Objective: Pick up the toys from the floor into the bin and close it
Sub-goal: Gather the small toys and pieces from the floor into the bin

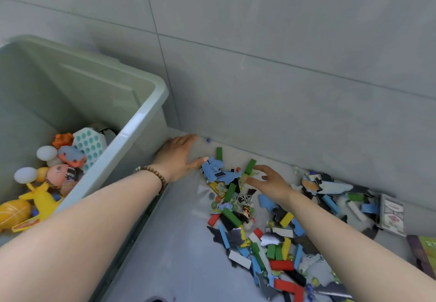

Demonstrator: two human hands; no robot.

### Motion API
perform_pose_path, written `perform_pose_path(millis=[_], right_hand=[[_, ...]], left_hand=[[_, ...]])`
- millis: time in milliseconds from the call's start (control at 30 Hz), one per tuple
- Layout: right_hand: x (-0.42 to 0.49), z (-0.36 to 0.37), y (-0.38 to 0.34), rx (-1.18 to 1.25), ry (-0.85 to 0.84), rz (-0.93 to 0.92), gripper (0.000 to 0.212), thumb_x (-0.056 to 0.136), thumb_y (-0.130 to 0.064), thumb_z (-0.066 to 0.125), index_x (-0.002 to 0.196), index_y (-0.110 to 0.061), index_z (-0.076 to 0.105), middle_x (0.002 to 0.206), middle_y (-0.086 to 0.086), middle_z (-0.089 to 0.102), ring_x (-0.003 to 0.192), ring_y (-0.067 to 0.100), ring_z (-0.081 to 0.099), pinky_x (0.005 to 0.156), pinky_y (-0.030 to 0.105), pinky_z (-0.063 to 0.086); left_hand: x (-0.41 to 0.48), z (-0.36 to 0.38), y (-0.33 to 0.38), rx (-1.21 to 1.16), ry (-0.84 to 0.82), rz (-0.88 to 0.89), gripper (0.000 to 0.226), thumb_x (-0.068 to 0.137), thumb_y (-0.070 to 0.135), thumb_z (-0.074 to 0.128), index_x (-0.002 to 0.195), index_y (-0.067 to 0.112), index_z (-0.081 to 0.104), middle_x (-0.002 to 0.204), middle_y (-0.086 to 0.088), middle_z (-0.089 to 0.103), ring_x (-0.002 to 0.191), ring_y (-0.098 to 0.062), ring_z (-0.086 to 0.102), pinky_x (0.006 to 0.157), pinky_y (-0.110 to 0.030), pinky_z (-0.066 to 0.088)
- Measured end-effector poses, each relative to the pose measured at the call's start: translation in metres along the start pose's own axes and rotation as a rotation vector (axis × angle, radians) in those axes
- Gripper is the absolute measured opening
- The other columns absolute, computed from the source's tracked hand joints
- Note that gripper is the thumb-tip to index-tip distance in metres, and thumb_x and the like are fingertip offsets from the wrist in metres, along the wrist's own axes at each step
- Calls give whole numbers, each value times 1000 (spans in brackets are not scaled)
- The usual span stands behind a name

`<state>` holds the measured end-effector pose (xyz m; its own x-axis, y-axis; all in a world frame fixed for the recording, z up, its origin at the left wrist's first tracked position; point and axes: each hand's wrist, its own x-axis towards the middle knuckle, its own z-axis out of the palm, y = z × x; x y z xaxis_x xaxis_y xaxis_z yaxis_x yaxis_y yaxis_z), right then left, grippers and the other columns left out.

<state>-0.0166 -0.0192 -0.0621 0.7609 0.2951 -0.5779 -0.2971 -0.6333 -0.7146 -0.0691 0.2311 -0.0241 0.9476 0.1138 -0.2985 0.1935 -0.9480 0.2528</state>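
Just right of the bin [141, 122], the left hand [179, 157] lies flat, fingers straight; farther right, the right hand [269, 181] hovers over the toys [282, 265], fingers loosely spread.

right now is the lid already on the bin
No, the bin stands open with no lid on it, and the toys inside it show from above.
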Motion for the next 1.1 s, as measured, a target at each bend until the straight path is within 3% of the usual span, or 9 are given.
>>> perform_pose_path(millis=[167, 267, 333, 400, 500, 633, 800, 967, 1100], right_hand=[[24, 7, 9, 38, 21, 9, 64, 82, -39, 68, 136, -17, 41, 139, 3, 38, 123, 21, 44, 84, 21, 39], [34, 18, 10, 93, 29, 3, 52, 82, -35, 69, 124, -13, 49, 116, 2, 51, 99, 16, 53, 67, 17, 43], [41, 25, 11, 155, 64, 22, 46, 81, -33, 71, 116, -10, 51, 105, 4, 55, 90, 15, 54, 66, 21, 45], [45, 30, 9, 163, 106, 33, 41, 80, -31, 72, 107, -10, 51, 96, 3, 57, 83, 14, 56, 64, 23, 47], [51, 34, 9, 232, 136, 68, 40, 78, -29, 74, 103, -10, 50, 91, 4, 59, 88, 20, 59, 80, 36, 53], [51, 34, 9, 297, 76, 133, 45, 76, -28, 76, 108, -9, 50, 93, 2, 57, 95, 23, 60, 88, 40, 54], [45, 37, 19, 335, 65, 151, 45, 73, -14, 79, 108, -8, 51, 109, 14, 61, 101, 28, 62, 87, 44, 54], [38, 38, 19, 403, 6, 137, 61, 74, -11, 77, 127, -2, 49, 114, 7, 54, 105, 22, 59, 84, 30, 53], [37, 39, 23, 466, 3, 134, 56, 75, -13, 77, 125, -4, 54, 107, 2, 61, 105, 20, 62, 90, 31, 53]], left_hand=[[18, 55, 11, -544, -79, -236, 72, 93, 52, 39, 150, 15, 14, 157, -4, 16, 143, -20, 21, 114, -32, 21], [29, 80, 11, -631, -123, -307, 64, 96, 44, 40, 147, 9, 22, 151, -12, 29, 133, -25, 37, 107, -33, 31], [38, 89, 10, -691, -92, -327, 48, 96, 36, 45, 135, 9, 38, 138, -18, 43, 110, -26, 52, 95, -36, 43], [44, 94, 9, -735, -86, -334, 48, 95, 34, 49, 137, 16, 37, 139, -14, 37, 113, -27, 51, 97, -40, 47], [47, 103, 9, -751, -116, -325, 55, 91, 33, 57, 139, 17, 37, 137, -11, 33, 116, -28, 52, 98, -44, 47], [41, 118, 15, -908, -112, -342, 41, 84, 22, 68, 121, 19, 50, 128, -12, 40, 108, -30, 57, 81, -46, 57], [33, 127, 27, -923, -83, -369, 43, 84, 21, 68, 123, 17, 49, 128, -12, 44, 106, -23, 57, 93, -35, 52], [27, 133, 39, -1091, -43, -432, 43, 83, 18, 69, 122, 17, 50, 128, -12, 50, 109, -24, 58, 89, -32, 52], [24, 130, 47, -1282, -14, -494, 38, 84, 16, 68, 119, 19, 52, 123, -9, 57, 108, -24, 60, 92, -39, 52]])
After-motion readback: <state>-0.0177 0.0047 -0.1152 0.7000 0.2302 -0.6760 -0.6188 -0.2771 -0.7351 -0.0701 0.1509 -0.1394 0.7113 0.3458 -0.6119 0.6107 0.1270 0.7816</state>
